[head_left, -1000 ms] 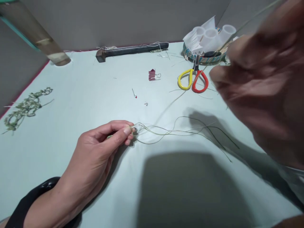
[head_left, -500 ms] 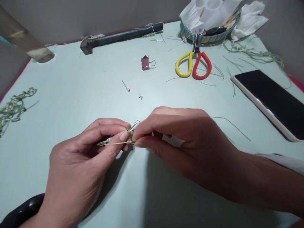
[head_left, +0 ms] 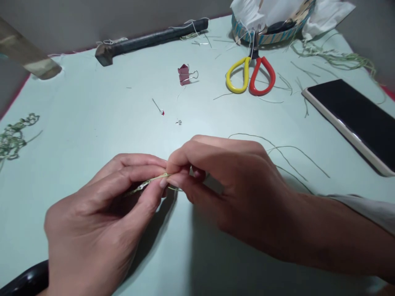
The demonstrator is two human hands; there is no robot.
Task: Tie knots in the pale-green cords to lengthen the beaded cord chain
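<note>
Between the fingers and thumb of my left hand (head_left: 105, 205) is a thin green braided cord (head_left: 142, 186) with small pale bits along it. My right hand (head_left: 228, 176) is closed in a pinch on green thread at the cord's end, its fingertips touching those of the left. The knot or loop there is mostly hidden by the fingers. Loose green thread ends (head_left: 286, 154) trail out on the table behind my right hand. A pin with a red tip (head_left: 158, 107) and a tiny clear piece (head_left: 179, 122) lie just beyond the hands.
Farther back are a maroon binder clip (head_left: 184, 75), scissors with yellow and red handles (head_left: 261, 78), a dark metal bar (head_left: 151, 42) and a basket (head_left: 271, 39). A phone (head_left: 354, 119) lies right, knotted green cord (head_left: 15, 137) left. Thread scraps (head_left: 336, 59) are scattered at back right.
The thread that stretched across my left thumb now lies along the cord, and the fingertips of both hands have drawn together. The view has shifted slightly, showing more trailing thread.
</note>
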